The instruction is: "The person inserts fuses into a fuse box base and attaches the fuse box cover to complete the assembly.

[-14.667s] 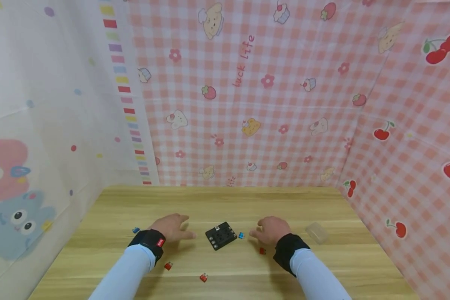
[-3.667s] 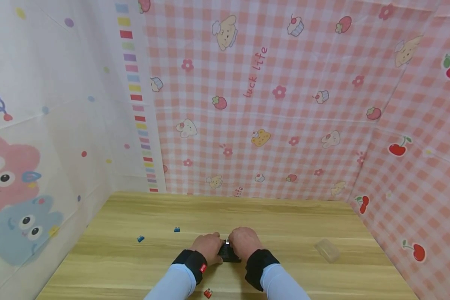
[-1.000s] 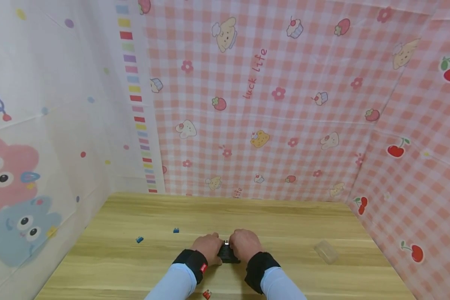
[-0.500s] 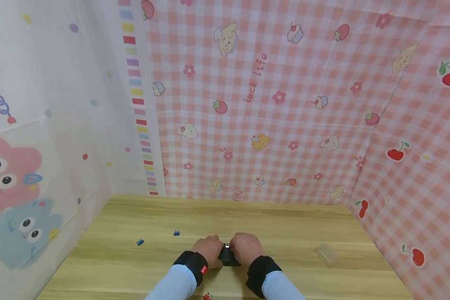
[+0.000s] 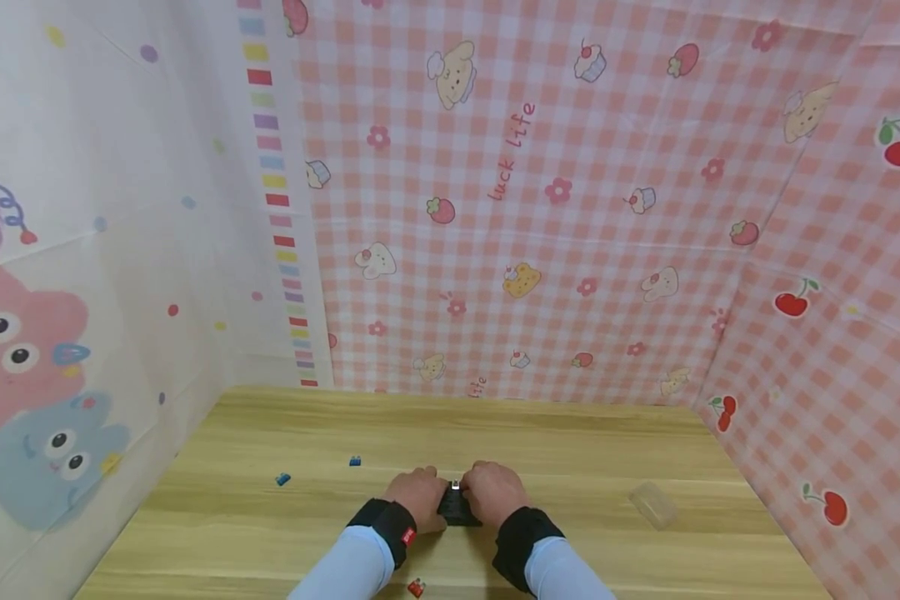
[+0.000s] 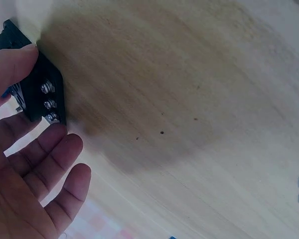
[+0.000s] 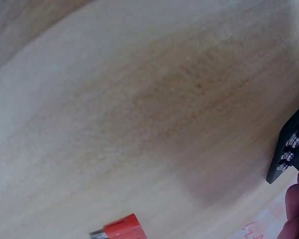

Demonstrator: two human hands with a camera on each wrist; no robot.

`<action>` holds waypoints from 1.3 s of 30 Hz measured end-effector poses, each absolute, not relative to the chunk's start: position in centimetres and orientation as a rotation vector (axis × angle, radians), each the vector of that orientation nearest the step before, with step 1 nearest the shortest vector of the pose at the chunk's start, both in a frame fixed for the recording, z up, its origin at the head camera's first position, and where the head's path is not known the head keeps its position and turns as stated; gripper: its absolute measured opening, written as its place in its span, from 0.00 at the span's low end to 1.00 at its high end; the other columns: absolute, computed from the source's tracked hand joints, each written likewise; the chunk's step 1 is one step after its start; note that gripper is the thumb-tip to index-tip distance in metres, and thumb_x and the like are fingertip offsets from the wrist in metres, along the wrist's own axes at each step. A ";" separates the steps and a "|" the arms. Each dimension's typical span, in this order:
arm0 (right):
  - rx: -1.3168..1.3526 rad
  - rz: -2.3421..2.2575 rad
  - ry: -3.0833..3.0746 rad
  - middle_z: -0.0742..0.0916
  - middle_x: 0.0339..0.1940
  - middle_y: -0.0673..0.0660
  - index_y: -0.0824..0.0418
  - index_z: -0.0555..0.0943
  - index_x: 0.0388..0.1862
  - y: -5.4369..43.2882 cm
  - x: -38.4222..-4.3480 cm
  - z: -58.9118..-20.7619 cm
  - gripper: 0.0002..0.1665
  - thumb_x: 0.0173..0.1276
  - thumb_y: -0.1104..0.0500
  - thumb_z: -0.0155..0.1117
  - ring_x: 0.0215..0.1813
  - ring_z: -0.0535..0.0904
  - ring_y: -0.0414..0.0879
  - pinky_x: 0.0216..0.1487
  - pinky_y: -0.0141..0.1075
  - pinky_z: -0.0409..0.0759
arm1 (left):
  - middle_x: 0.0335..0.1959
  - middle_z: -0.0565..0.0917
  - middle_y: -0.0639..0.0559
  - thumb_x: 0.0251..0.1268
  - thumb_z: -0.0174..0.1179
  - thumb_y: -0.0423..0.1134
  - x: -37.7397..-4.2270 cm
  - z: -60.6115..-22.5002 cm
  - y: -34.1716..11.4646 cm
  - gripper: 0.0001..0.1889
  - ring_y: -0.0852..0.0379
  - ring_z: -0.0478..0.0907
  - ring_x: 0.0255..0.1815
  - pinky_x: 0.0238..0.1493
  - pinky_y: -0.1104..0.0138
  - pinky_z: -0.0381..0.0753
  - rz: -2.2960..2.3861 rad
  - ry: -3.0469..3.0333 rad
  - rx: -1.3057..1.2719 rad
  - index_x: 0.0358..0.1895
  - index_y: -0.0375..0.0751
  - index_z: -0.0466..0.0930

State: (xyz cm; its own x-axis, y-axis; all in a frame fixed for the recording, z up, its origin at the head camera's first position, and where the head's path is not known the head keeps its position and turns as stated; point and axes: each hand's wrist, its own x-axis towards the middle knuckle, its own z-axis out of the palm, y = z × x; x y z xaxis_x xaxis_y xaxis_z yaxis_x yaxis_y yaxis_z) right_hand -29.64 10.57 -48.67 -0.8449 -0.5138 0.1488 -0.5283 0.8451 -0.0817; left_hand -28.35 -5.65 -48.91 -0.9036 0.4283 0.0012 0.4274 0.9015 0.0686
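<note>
Both hands meet at a black fuse block [image 5: 461, 508] in the middle of the table, tilted in the left wrist view [image 6: 50, 84] with screw terminals along one edge. My left hand [image 5: 417, 497] grips its left side, thumb on top and fingertips at the far edge. Curled against its right side is my right hand [image 5: 495, 493]; what its fingertips pinch there is hidden. A bit of blue shows beside the left thumb. Two blue blade fuses [image 5: 282, 479] lie to the left. A red blade fuse [image 5: 416, 587] lies near the front, and a red fuse [image 7: 123, 228] appears in the right wrist view.
A clear plastic case [image 5: 653, 505] lies on the wooden table [image 5: 570, 433] to the right. Patterned cloth [image 5: 495, 250] stands behind the table and along both sides.
Since the oldest frame, both hands have come together on the fuse block. The blue fuse right of it and two red ones no longer show on the table. Lately the hands barely move.
</note>
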 end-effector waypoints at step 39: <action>0.487 0.328 -3.032 0.86 0.34 0.53 0.60 0.88 0.38 16.0 -28.8 -47.3 0.08 0.66 0.57 0.67 0.39 0.83 0.50 0.47 0.46 0.80 | 0.33 0.79 0.49 0.42 0.76 0.59 -28.0 -47.1 -9.3 0.27 0.49 0.78 0.38 0.39 0.53 0.79 0.183 3.060 0.431 0.39 0.42 0.84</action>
State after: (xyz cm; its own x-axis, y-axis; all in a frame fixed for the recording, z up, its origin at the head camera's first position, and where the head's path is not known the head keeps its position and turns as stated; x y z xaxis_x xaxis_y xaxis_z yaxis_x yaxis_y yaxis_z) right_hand -28.78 16.00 -47.32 -0.9488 -0.3039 0.0858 -0.3153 0.9277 -0.1999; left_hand -28.00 -9.27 -47.05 -0.9602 0.2779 -0.0291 0.2725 0.9542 0.1232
